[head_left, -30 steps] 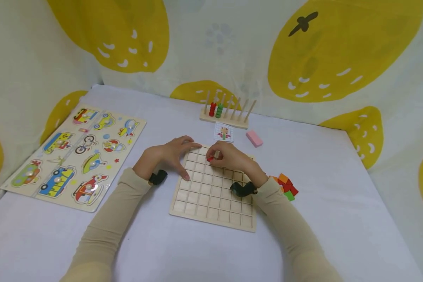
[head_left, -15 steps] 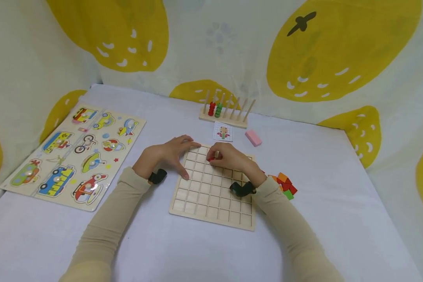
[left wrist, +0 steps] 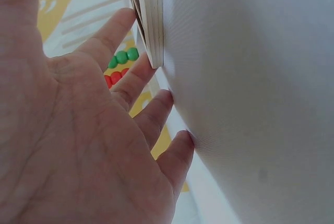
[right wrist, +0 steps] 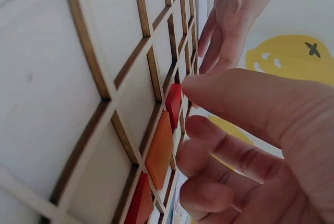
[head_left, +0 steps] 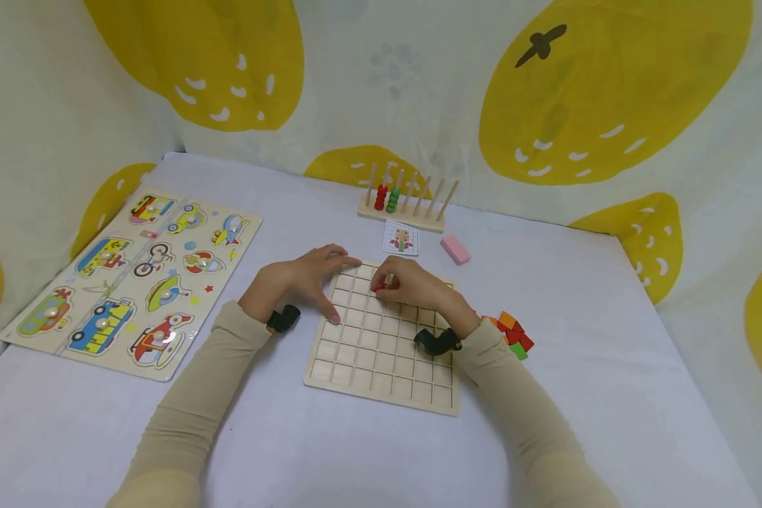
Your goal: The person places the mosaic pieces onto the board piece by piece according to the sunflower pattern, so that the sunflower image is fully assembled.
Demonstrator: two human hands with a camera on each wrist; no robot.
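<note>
A square wooden grid board [head_left: 381,360] lies on the white-covered table in the head view. My left hand [head_left: 305,277] spreads over its upper left corner, thumb on the left edge. In the left wrist view its fingers [left wrist: 143,80] extend past the board's edge [left wrist: 156,36]. My right hand [head_left: 415,284] pinches a small red tile [right wrist: 173,105] at a cell near the board's far side. An orange tile [right wrist: 160,151] and another red tile [right wrist: 140,200] sit in the grid beside it in the right wrist view; the right hand hides them from the head camera.
A pile of red, orange and green tiles [head_left: 516,335] lies right of the board. Behind it are a pattern card [head_left: 401,238], a pink block [head_left: 455,250] and a peg stand [head_left: 419,221] with red and green beads. A vehicle puzzle [head_left: 133,282] lies on the left.
</note>
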